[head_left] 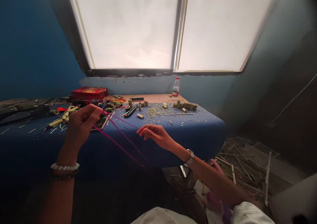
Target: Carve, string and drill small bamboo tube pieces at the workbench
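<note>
A thin magenta cord (120, 130) runs between my two hands in front of the table's near edge. My left hand (83, 125) is raised at the left, its thumb and fingers pinched on the cord. Lower and to the right, my right hand (156, 134) pinches another stretch of it, which is drawn taut. Further strands slant down from my left hand and fade into the dark below the table edge. Behind my left hand lies a jointed bamboo piece (63, 116), partly hidden by the hand.
On the blue-covered table (158, 125) lie a utility knife (131, 111), a row of bamboo segments (185, 105) and a pile of shavings (157, 110). A plastic bottle (175, 88) and a red box (89, 92) stand at the back. Bamboo sticks (268, 177) litter the floor at right.
</note>
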`<act>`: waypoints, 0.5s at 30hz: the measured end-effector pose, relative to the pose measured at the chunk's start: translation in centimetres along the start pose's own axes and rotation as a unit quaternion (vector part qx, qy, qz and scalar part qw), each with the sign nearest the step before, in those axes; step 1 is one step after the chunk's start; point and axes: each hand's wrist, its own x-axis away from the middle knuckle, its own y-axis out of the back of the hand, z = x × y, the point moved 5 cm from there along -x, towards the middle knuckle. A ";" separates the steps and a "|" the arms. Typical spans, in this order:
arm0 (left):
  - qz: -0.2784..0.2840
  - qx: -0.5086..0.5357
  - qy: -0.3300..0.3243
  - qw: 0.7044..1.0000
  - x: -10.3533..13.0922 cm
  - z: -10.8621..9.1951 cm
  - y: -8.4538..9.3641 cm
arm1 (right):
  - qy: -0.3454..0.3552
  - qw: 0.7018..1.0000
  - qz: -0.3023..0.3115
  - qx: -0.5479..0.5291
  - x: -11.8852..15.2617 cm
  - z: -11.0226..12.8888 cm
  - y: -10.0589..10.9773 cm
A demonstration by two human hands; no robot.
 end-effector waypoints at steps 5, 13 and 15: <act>-0.064 0.079 -0.041 0.994 -0.7 0.7 0.9 | -0.041 0.995 0.072 -0.059 1.9 -3.8 -3.2; -0.076 0.041 -0.035 0.996 -0.8 1.1 1.3 | -0.127 0.962 0.128 -0.206 4.1 -4.9 -4.8; -0.067 0.027 -0.033 0.997 -0.7 1.1 1.2 | -0.146 0.959 0.134 -0.201 4.7 -4.7 -4.4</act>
